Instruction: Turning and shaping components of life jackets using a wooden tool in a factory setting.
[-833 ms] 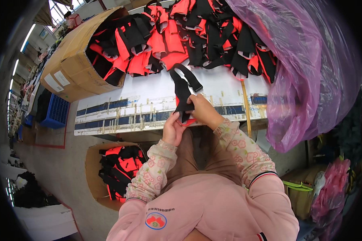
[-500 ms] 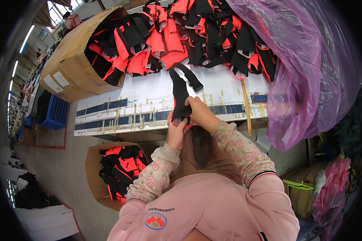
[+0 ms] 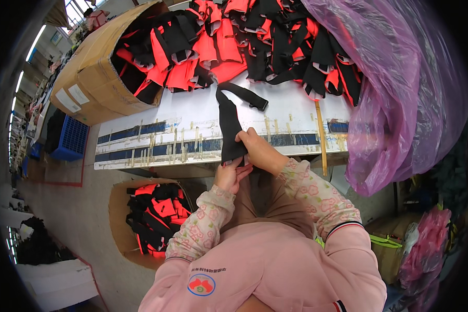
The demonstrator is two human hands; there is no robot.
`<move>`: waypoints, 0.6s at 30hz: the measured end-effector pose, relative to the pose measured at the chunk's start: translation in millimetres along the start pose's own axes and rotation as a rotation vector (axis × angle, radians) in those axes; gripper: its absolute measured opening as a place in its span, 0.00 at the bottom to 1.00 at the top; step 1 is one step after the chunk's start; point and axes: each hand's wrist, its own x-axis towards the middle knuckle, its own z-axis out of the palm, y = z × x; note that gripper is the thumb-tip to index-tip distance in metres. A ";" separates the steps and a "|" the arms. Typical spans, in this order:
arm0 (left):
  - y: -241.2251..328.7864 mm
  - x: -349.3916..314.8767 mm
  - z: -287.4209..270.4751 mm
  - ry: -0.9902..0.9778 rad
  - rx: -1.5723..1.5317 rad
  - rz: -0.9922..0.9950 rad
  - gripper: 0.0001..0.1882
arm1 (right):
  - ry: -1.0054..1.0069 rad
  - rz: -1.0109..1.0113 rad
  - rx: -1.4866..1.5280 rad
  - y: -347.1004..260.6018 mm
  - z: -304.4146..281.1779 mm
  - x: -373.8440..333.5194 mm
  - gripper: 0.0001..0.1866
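Note:
A black fabric strap lies over the table's near edge. Its narrow far end bends to the right and ends in a black buckle. My right hand grips the strap's lower right edge, thumb on top and the other fingers mostly hidden. At the strap's near end, my left hand is closed around the bottom corner, its fingertips close to those of my right hand. Past the strap, a heap of black and coral-red straps covers the back of the table.
The white table has tape strips along its near edge. On its left an open cardboard box lies on its side; purple plastic sheeting hangs at the right. A floor carton holds more straps. A blue crate stands farther left.
The strap's buckle end has swung a little to the right, and the red edge along its left side no longer shows. My left hand has shifted slightly down at the near end.

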 end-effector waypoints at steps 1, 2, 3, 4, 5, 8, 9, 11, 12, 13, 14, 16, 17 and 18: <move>1.4 -0.2 -1.5 0.015 0.013 -0.026 0.14 | -0.024 -0.013 -0.011 1.0 -0.9 -2.2 0.22; 2.1 0.0 -3.4 0.018 0.010 -0.025 0.14 | -0.028 -0.014 -0.010 0.9 -1.2 -3.4 0.22; 2.5 0.3 -5.2 0.029 0.034 -0.047 0.15 | -0.070 -0.012 -0.045 0.4 -1.7 -4.5 0.23; 2.5 0.7 -6.5 0.039 0.057 -0.070 0.15 | -0.111 -0.009 -0.081 -0.4 -1.7 -5.2 0.24; 2.3 0.7 -6.4 0.041 0.055 -0.072 0.15 | -0.115 -0.008 -0.080 -1.3 -1.3 -6.2 0.24; 0.3 1.2 -6.3 0.110 0.151 -0.023 0.16 | -0.118 -0.034 -0.122 -2.4 1.1 -9.5 0.24; -1.1 2.1 -7.7 0.111 0.170 -0.012 0.16 | -0.118 -0.039 -0.144 -3.2 3.1 -9.8 0.23; -2.6 2.0 -11.6 0.112 0.190 -0.004 0.17 | -0.119 -0.040 -0.164 -5.0 4.8 -10.3 0.23; -2.9 0.8 -14.3 0.077 0.155 -0.048 0.17 | -0.117 -0.027 -0.161 -7.2 3.8 -10.7 0.22; -4.0 -0.2 -16.4 0.043 0.120 -0.092 0.17 | -0.116 -0.014 -0.158 -8.2 3.5 -11.1 0.21; -7.7 0.5 -18.3 0.044 0.120 -0.094 0.17 | -0.117 -0.012 -0.157 -8.1 5.2 -10.9 0.21; -18.3 5.5 -22.6 0.007 0.045 -0.116 0.17 | -0.131 0.041 -0.162 -7.7 8.8 -10.4 0.22; -21.2 7.2 -24.8 0.011 0.042 -0.118 0.17 | -0.135 0.041 -0.160 -8.9 9.1 -10.9 0.22; -23.7 8.8 -27.3 -0.034 0.057 -0.085 0.17 | -0.131 0.049 -0.142 -11.3 8.6 -11.4 0.23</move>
